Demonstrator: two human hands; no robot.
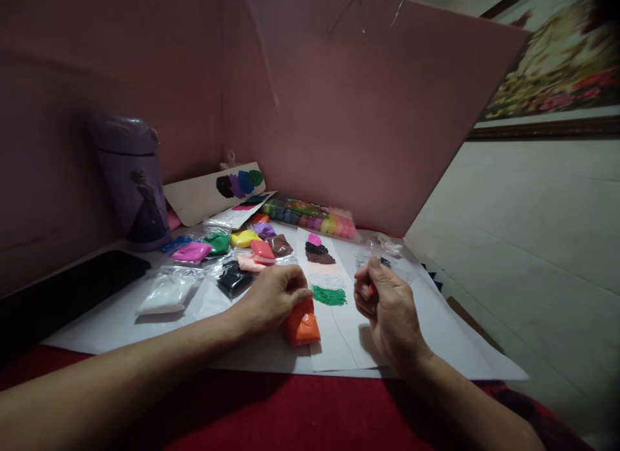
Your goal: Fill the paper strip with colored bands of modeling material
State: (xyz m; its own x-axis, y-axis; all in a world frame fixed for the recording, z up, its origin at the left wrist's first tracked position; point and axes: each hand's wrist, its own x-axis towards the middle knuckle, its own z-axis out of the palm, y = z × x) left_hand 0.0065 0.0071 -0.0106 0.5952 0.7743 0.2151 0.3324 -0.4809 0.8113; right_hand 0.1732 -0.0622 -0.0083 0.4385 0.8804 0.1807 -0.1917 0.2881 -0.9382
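Note:
My left hand (278, 294) pinches the top of a bag of orange clay (303, 323), which hangs at the left edge of a paper strip (334, 338). Bands of pink, black, brown, pale peach, white and green (329, 296) run down that strip. To its right, my right hand (385, 302) is closed around a small orange-red piece (372, 289), mostly hidden by the fingers. Left of my left hand lie bags of black clay (234, 280), white clay (167, 292) and several other colours.
A purple cup (133, 186) stands at the back left, beside a dark flat object (77, 293). A pack of coloured clay (310, 216) and a painted card (203, 194) lie against the pink panel (339, 108). Red cloth (242, 412) covers the front.

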